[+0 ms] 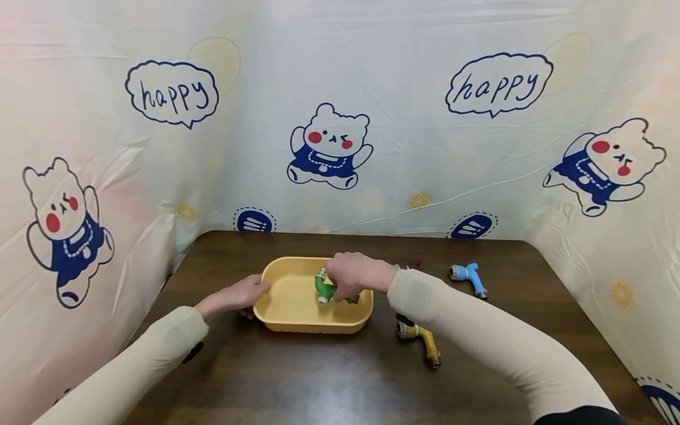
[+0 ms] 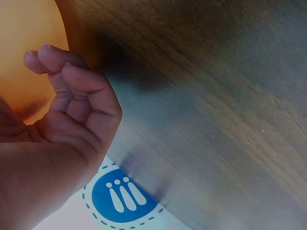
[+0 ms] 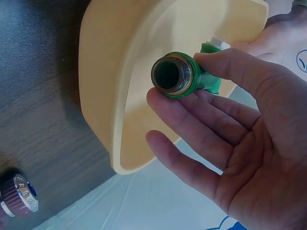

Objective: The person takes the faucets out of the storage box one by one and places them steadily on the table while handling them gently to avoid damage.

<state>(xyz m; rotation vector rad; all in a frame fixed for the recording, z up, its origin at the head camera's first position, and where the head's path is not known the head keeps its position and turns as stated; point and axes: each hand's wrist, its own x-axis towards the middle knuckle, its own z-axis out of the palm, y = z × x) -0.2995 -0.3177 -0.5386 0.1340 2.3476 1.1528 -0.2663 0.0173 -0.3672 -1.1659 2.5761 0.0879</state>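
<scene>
My right hand [image 1: 355, 275] pinches a green pipe fitting [image 1: 321, 288] over the yellow plastic basin [image 1: 287, 321]. Its threaded open end [image 3: 173, 75] faces the right wrist camera, with the thumb on one side and fingertips on the other. Part of the fitting's body is hidden behind the fingers. At the basin's left end, my left hand [image 1: 245, 293] grips the rim, thumb on top and the other fingers curled below. The left wrist view shows these curled fingers [image 2: 88, 81] beside the basin's wall.
Right of the basin, a yellow pipe fitting [image 1: 422, 341] lies on the dark wooden table [image 1: 319, 389]. A blue one [image 1: 470, 278] lies farther right. A dark red fitting [image 3: 18, 197] is mostly behind my right wrist in the head view. Printed curtains [image 1: 329, 59] enclose the table.
</scene>
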